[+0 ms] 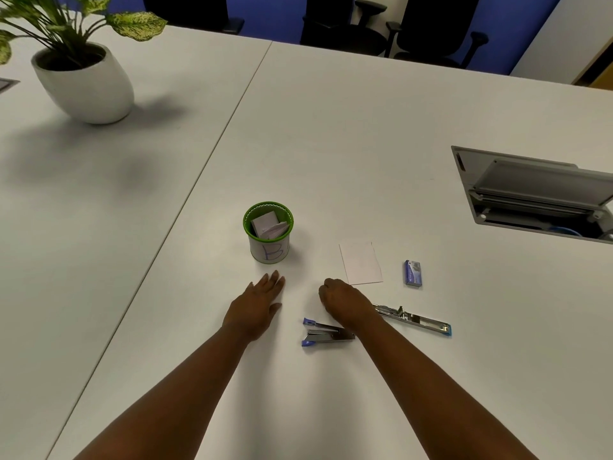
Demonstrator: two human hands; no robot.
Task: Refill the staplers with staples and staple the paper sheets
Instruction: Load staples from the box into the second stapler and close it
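Two metal staplers lie on the white table. The one with purple tips [326, 333] sits partly open just left of my right forearm. The other, with a blue end [414, 318], lies swung fully open to the right of my right wrist. A small blue staple box [413, 273] rests beyond it, next to a white paper sheet [361, 263]. My left hand [257, 308] lies flat on the table, fingers extended, holding nothing. My right hand [343, 302] is curled into a loose fist near the sheet's near corner; whether anything is inside it is hidden.
A green-rimmed cup [268, 232] marked "B" holds folded papers just beyond my left hand. A potted plant [88, 78] stands far left. An open cable hatch [537, 194] is set into the table at the right. Black office chairs [391, 24] line the far edge.
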